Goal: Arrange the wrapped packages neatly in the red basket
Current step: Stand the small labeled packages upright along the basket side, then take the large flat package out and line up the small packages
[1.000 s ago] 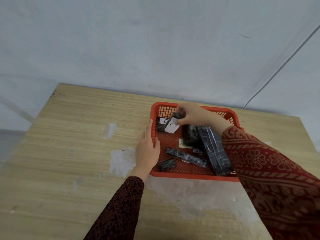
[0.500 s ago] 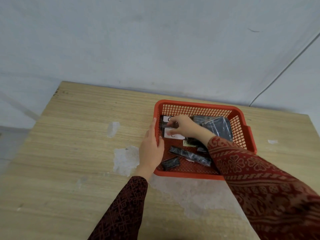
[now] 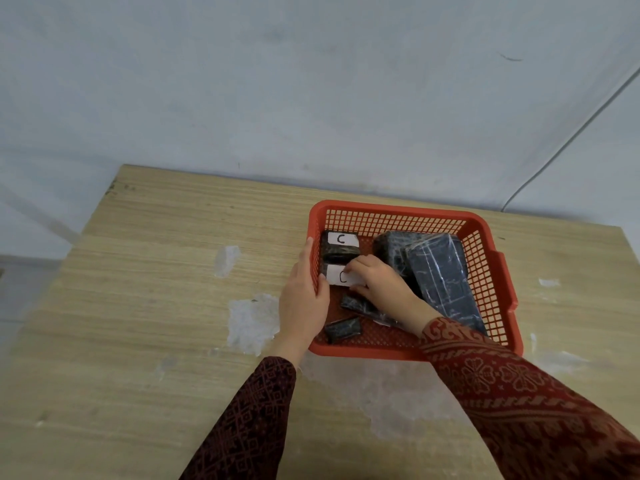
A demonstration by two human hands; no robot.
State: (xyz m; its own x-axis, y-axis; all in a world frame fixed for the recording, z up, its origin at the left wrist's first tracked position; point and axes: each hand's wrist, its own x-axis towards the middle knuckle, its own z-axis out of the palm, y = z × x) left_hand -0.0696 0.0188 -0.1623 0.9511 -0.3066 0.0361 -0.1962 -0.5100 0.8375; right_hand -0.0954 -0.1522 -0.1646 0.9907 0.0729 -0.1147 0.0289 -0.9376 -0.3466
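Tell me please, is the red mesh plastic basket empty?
No, the red mesh plastic basket holds several dark wrapped packages.

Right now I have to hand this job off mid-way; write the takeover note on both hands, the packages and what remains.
Left hand: gripping the red basket's left wall, steadying it.
Right hand: inside the basket, fingers on a C-labelled package, setting it just in front of another C-labelled package in the far-left corner.
Done: two large black wrapped packages lie side by side on the right.
Left: a long thin package and a small package lie loose and askew near the front-left; line them up.
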